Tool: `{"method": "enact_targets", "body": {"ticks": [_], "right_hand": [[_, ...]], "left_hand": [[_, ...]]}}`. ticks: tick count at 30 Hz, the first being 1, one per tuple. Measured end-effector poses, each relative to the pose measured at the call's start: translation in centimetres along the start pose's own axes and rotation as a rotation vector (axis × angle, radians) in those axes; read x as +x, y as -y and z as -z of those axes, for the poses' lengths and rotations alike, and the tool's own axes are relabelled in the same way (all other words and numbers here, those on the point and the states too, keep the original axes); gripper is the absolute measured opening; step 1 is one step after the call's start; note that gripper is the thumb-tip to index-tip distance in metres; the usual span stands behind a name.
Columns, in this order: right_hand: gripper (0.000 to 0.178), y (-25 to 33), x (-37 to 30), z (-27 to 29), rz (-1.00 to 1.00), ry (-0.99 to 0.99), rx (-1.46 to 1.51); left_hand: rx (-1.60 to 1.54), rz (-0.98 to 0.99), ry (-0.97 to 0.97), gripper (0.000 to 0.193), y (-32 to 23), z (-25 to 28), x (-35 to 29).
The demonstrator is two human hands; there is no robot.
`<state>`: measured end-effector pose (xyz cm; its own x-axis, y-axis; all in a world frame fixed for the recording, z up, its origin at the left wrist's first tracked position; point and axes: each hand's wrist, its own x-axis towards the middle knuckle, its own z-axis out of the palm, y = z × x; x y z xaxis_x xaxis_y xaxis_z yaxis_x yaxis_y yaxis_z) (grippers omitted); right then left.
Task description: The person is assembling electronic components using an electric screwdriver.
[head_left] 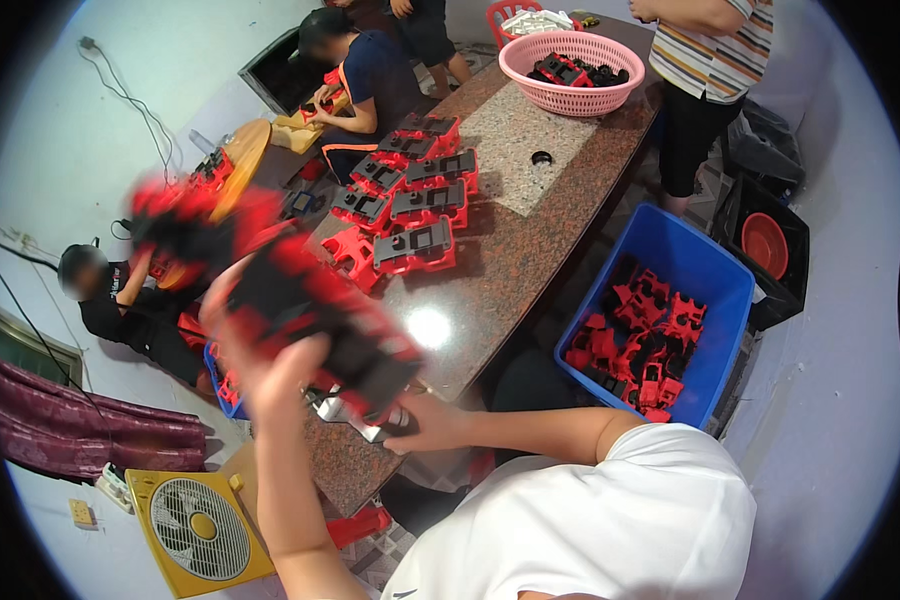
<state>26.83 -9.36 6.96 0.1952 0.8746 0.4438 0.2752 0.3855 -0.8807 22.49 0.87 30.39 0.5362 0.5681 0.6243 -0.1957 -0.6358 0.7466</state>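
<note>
While the red-and-black part [310, 310] blurs above the counter's [530, 250] near end, I judge my left hand [280, 385] clenched on it from below; a loose hold could drop it. My right hand [425, 420], at four o'clock of it, pinches a silvery tool [355, 415]; it could slip. At twelve o'clock, the stacked parts [410, 200] could topple if bumped.

I count seven red-and-black assembled parts [407, 205] stacked in rows on the one stone table [530, 240]. One pink basket [571, 70] and one blue bin [670, 310] each hold loose pieces, too jumbled to count. One yellow box fan [200, 525] on the floor. Three other people in view: two seated, one standing.
</note>
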Motion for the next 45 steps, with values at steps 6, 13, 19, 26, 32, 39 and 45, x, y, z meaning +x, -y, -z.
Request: {"method": "enact_targets", "body": {"ticks": [6,13,19,26,32,39,45], "right_hand": [[0.053,1.0,-1.9,1.8,-0.221,0.239,0.173],[0.058,-0.1,-2.8,5.5,-0.422,0.009,0.156],[0.052,-1.4,0.1,7.8,-0.280,-0.001,0.134],[0.062,-0.3,0.6,7.7,-0.366,0.118,0.124],[0.061,0.1,0.7,7.1,-0.303,0.229,0.187],[0.050,-0.1,0.9,9.0,-0.298,0.218,0.101],[0.050,-0.1,0.6,8.5,-0.219,0.239,0.133]], "left_hand": [[-0.001,0.159,0.950,0.078,8.0,-18.8,0.4],[-0.045,0.334,0.997,0.076,18.8,-27.9,1.1],[0.171,0.165,0.733,0.106,27.2,-37.0,8.2],[0.597,-0.051,0.493,0.077,25.0,-33.1,11.3],[1.108,0.010,0.377,0.061,32.3,-28.3,8.5],[0.850,-0.263,0.533,0.030,30.7,-23.9,3.1],[0.892,-0.243,0.565,0.030,30.3,-23.9,4.0]]}}
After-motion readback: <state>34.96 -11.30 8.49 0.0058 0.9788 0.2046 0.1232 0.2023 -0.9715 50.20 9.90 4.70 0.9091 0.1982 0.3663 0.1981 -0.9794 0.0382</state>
